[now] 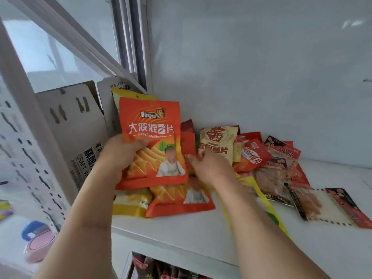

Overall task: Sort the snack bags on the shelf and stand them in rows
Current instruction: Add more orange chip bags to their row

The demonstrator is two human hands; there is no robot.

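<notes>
Nearest the lens, two bare forearms rise from the bottom edge toward a white shelf (pixel 201 234). Down at the far left, below the shelf level, a pink and blue object (pixel 37 241) lies blurred; what it is cannot be told. Above it a white perforated panel (pixel 30 158) slants upward, and beside that an opened cardboard box (pixel 80 125) printed with dark lettering leans at the shelf's left end.

The left hand (pixel 120 156) grips an orange chip bag (pixel 153 143) by its left edge, thumb across the front and fingers curled behind, holding it upright and lifted off the pile. Behind its top a yellow bag (pixel 124 95) stands against the box. Under the held one, a second orange bag (pixel 181 200) of the same print lies flat, next to a yellow-orange pack (pixel 130 202) at the shelf front.

The right hand (pixel 211 166) reaches into the heap just right of the held bag, fingers bent down among dark red packs (pixel 188 137); motion blur hides whether they pinch anything, so that cannot be told. Just behind it a cream bag (pixel 218 141) with a big red character stands tilted. A long yellow pouch (pixel 259 198) lies partly beneath the right forearm.

Further right, red chip bags (pixel 253 156) overlap loosely, then clear-windowed meat-snack packs (pixel 281 164) lie flat, the last one (pixel 330 204) nearest the shelf's right front.

In the compartment below, more dark packets (pixel 161 266) show.
</notes>
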